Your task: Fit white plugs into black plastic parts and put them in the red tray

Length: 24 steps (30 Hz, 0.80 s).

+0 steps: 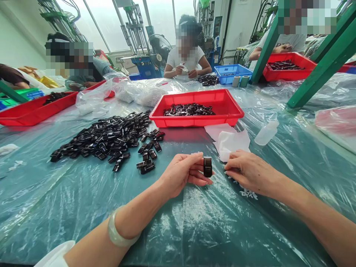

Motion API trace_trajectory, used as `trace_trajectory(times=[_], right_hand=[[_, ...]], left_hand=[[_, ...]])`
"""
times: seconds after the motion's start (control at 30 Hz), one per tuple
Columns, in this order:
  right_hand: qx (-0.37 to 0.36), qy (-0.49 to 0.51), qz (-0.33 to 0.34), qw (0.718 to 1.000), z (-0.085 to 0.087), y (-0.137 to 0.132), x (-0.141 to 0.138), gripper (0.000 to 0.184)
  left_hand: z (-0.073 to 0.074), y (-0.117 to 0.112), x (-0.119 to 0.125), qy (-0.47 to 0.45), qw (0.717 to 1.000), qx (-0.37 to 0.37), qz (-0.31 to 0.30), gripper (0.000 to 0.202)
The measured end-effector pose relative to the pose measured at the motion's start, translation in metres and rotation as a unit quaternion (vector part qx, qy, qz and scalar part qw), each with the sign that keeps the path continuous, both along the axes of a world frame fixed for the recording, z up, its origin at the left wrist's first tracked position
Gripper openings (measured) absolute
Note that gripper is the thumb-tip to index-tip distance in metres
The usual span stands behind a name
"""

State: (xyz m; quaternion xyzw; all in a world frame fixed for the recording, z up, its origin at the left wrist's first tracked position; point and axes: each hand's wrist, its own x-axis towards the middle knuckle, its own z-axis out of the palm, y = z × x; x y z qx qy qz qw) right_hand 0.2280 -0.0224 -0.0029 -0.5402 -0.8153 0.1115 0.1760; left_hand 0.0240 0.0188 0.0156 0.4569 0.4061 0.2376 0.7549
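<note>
My left hand (180,172) grips a small glossy black plastic part (207,167) upright between thumb and fingers. Close to its right, my right hand (249,170) has thumb and fingers pinched together; whatever is between them is hidden or too small to name. Just beyond that hand lie folded white cloths or papers (232,142). Small white bits (249,194) are scattered on the table beneath it. To the left spreads a large pile of similar black parts (105,137), with several loose ones (146,165) at its near right edge.
A red tray (194,121) holding black parts stands ahead. A translucent bottle (266,132) lies at right on the plastic-covered green table (167,230). Green posts (322,59) rise at right. Co-workers sit across the table near more red trays (36,115) and a blue bin (232,70).
</note>
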Motion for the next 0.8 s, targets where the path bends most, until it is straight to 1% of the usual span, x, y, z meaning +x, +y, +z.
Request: trace_trajectory(times=[0.1,0.23,0.3,0.33,0.4,0.5,0.57,0.63,0.7,0.8], right_hand=[[0.004,-0.004,-0.006,1.000,-0.002,-0.001,-0.003,0.020],[0.014,0.022,-0.041,0.999,0.005,-0.003,-0.009,0.018],[0.006,0.061,-0.072,0.996,0.009,-0.004,-0.012,0.018],[-0.007,0.099,-0.089,0.991,0.011,-0.005,-0.013,0.018],[-0.048,0.213,-0.116,0.969,0.014,-0.005,-0.014,0.017],[-0.104,0.386,-0.129,0.907,0.015,-0.004,-0.015,0.012],[-0.126,0.466,-0.126,0.867,0.014,-0.003,-0.015,0.010],[-0.140,0.518,-0.122,0.835,0.013,-0.003,-0.016,0.012],[-0.148,0.536,-0.109,0.824,0.011,-0.003,-0.017,0.011],[-0.156,0.523,-0.080,0.834,0.012,-0.005,-0.019,0.004]], left_hand=[[0.000,0.000,0.000,-0.005,1.000,-0.005,0.001,0.037],[-0.001,-0.001,-0.001,0.001,1.000,0.007,-0.009,0.034],[-0.001,-0.003,-0.001,0.010,0.999,0.028,-0.016,0.027],[-0.002,-0.003,-0.001,0.017,0.999,0.040,-0.021,0.024],[-0.002,-0.005,0.000,0.029,0.997,0.056,-0.034,0.020],[-0.003,-0.007,0.002,0.032,0.996,0.063,-0.059,0.020],[-0.004,-0.009,0.003,0.030,0.995,0.062,-0.067,0.019],[-0.004,-0.009,0.003,0.031,0.995,0.061,-0.073,0.020],[-0.005,-0.010,0.003,0.031,0.995,0.062,-0.078,0.020],[-0.004,-0.011,0.004,0.033,0.994,0.063,-0.082,0.021]])
